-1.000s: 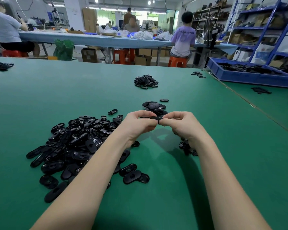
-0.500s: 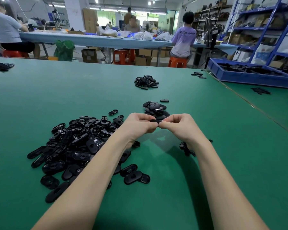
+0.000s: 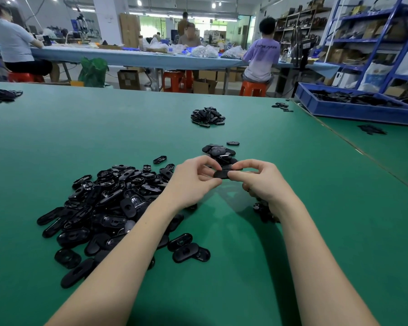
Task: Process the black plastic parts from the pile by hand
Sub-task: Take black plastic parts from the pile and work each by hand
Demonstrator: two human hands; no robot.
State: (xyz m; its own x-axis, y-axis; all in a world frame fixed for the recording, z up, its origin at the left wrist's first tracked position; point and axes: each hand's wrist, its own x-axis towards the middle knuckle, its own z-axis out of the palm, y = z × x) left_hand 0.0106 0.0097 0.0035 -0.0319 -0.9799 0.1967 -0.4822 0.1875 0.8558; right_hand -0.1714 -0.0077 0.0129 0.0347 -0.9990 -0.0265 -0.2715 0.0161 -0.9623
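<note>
Since a second ago our fingers have loosened a little around the part, and the small heap beyond them shows more plainly. We hold one black part (image 3: 222, 174) just above the tabletop (image 3: 104, 137), pinched at its two ends: our left hand (image 3: 193, 182) takes the near-left end between thumb and curled fingers, and our right hand (image 3: 260, 180) takes the other end the same way. Whether the right hand hides something else in its palm we cannot tell.

To do this step well, we judge it best to keep the pinch close to the rim, so that the middle of the part stays bare for checking or trimming, and to turn it with the fingertips, not the wrists.

Just behind the hands lies the small heap (image 3: 220, 154), probably the finished ones. At our left the big pile (image 3: 108, 201) waits, touching our left forearm. Beside our right wrist lie some dark scraps (image 3: 264, 211). Farther off sit another heap (image 3: 207, 116) and a blue bin (image 3: 353, 109).
</note>
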